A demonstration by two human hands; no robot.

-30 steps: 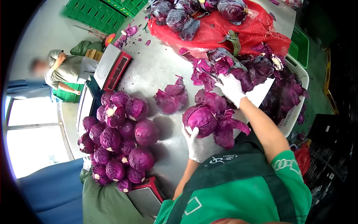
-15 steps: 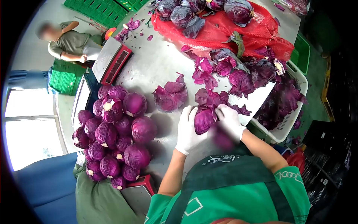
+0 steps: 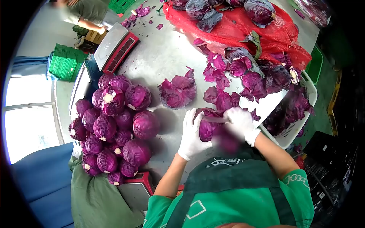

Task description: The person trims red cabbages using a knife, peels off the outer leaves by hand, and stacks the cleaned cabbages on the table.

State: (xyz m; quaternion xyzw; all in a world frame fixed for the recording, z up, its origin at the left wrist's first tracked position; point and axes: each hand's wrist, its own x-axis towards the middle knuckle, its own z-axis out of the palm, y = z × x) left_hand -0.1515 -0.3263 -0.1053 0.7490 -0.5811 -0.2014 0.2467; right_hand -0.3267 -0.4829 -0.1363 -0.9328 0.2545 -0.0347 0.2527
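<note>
A purple red cabbage (image 3: 207, 130) is held just above the table edge in front of my apron. My left hand (image 3: 191, 136), in a white glove, wraps round its left side. My right hand (image 3: 242, 123), also gloved, has its fingers closed on an outer cabbage leaf (image 3: 216, 119) at the top right of the head, its pale edge lifted away. A blurred patch hides the cabbage's lower right part. Beyond my hands lie loose peeled leaves (image 3: 224, 99), and one large cupped leaf (image 3: 178, 90) lies apart on the metal table.
A heap of trimmed red cabbages (image 3: 108, 129) stands at left between two red-framed scales, one scale (image 3: 115, 49) behind it. Untrimmed cabbages (image 3: 259, 12) rest on a red mesh bag (image 3: 228, 34). A white crate (image 3: 308, 110) of leaves is at right. Another person (image 3: 89, 15) stands far left.
My right hand has shifted slightly right and the leaf edge now stands away from the cabbage. My left hand keeps its hold. The whole view has shifted a little.
</note>
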